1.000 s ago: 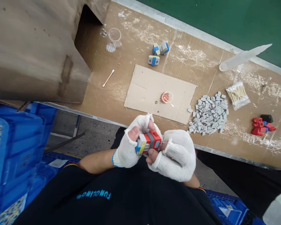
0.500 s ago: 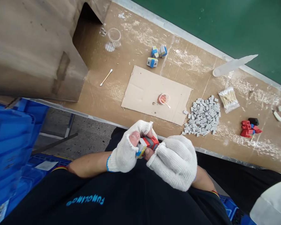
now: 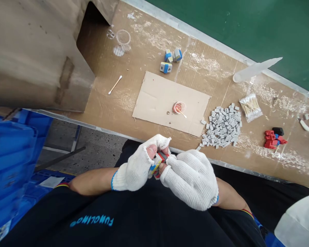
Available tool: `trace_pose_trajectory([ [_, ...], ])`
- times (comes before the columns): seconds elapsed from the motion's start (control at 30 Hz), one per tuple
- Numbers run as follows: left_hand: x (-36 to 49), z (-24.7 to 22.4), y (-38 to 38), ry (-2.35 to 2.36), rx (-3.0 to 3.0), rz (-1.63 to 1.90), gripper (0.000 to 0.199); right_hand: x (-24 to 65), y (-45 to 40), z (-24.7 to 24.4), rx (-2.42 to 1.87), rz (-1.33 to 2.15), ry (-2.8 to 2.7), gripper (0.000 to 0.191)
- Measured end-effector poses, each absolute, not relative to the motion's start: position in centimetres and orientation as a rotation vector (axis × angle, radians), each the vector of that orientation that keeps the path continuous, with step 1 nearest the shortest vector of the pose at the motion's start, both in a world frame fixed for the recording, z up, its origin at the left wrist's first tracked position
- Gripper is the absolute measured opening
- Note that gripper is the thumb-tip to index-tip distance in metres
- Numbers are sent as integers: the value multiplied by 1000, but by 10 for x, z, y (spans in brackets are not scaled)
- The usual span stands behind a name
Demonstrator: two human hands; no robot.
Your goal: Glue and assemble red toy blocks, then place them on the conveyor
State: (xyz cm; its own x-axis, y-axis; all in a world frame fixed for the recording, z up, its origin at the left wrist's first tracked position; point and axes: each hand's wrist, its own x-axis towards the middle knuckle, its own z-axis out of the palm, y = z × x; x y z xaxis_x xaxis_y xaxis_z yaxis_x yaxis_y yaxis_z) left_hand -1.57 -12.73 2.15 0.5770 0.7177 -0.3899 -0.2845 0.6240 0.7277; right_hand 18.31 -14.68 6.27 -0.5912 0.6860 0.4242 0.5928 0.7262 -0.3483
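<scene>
Both hands wear white gloves with bare fingertips and meet in front of my chest, just off the table edge. My left hand [image 3: 141,161] grips a small block part [image 3: 157,162] coloured grey, yellow, blue and red, with its thumb on top. From the other side my right hand [image 3: 190,178] closes its fingers on the same part and covers much of it. Beyond them, a cardboard sheet [image 3: 154,99] carries a small cup of red liquid [image 3: 177,108] with a cotton swab in it.
A pile of small grey pieces [image 3: 222,127] lies right of the sheet, near a bag of swabs [image 3: 250,107]. Several grey-blue blocks [image 3: 166,67] sit behind it. Red parts [image 3: 270,139] are at right, a large carton [image 3: 36,55] at left, and a person's white cap [image 3: 298,219] lower right.
My right hand's fingers now cover more of the red and grey end of the part. Both hands still hold it, and the view has shifted slightly.
</scene>
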Motion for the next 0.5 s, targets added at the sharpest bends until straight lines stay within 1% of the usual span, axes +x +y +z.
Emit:
trace_pose_trajectory([
  [0.1, -17, 22, -123, 662, 560, 482, 62, 185, -147, 62, -933, 224, -2423, 12],
  [0.17, -17, 20, -122, 646, 504, 390, 62, 185, -148, 61, -994, 237, -2411, 17],
  [0.27, -14, 11, -122, 607, 374, 268, 55, 186, -149, 57, -1028, 259, -2384, 29],
  [0.4, -7, -6, -128, 430, 152, 265, 49, 190, -149, 56, -1059, 331, -2346, 30],
  [0.5, -3, -12, -134, 416, 82, 264, 47, 192, -150, 59, -1087, 340, -2349, 32],
])
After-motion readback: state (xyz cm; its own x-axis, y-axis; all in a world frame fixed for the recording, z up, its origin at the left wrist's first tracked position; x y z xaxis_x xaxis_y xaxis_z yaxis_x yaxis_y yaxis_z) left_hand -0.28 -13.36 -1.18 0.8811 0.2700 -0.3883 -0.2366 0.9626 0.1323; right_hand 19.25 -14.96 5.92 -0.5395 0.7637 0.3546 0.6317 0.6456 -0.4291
